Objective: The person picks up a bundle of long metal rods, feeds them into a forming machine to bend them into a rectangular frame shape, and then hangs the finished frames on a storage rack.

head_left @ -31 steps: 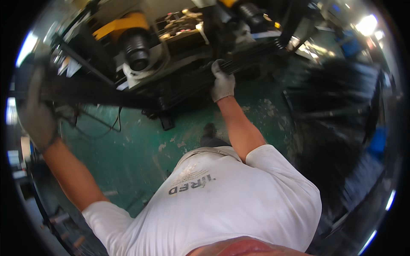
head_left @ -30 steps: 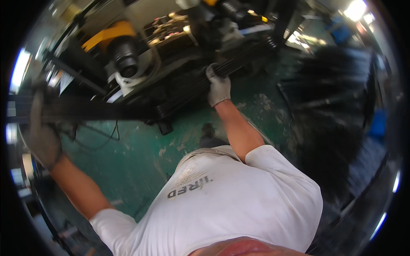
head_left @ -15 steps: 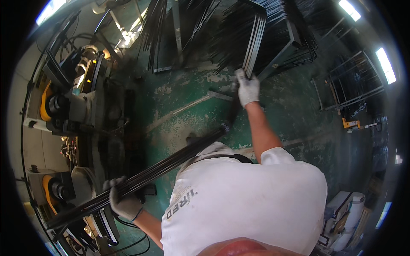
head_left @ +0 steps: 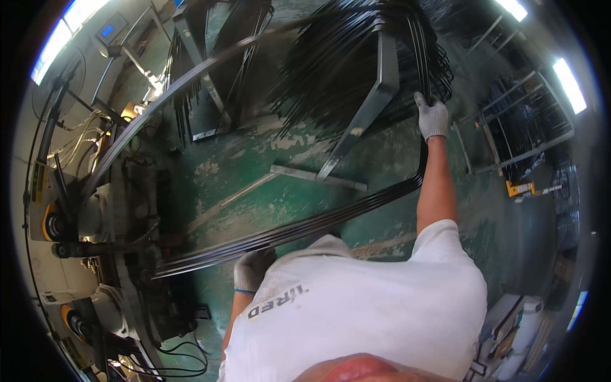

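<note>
A bundle of several bent dark metal tubes [head_left: 318, 220] lies across in front of my waist, turns a corner at the right and runs up to the far end. My right hand [head_left: 433, 119], in a pale work glove, is closed round its right-hand side. Along the far side the tubes bend again and sweep back toward the machines at the left. My left hand [head_left: 253, 268], also gloved, is just below the near stretch of the bundle, close to my waist. Its fingers are dark and partly hidden, so their grip cannot be made out.
Many similar dark tubes [head_left: 318, 76] hang on a grey metal stand [head_left: 363, 121], whose foot bar [head_left: 318, 177] lies on the worn green floor. Machines with yellow-rimmed round parts [head_left: 54, 221] line the left. A metal rack [head_left: 528, 149] and a yellow tool [head_left: 520, 188] are at the right.
My right hand has moved right with the bundle, and the tubes have swung with it. My left hand has come right, toward my waist, away from the bundle's left end.
</note>
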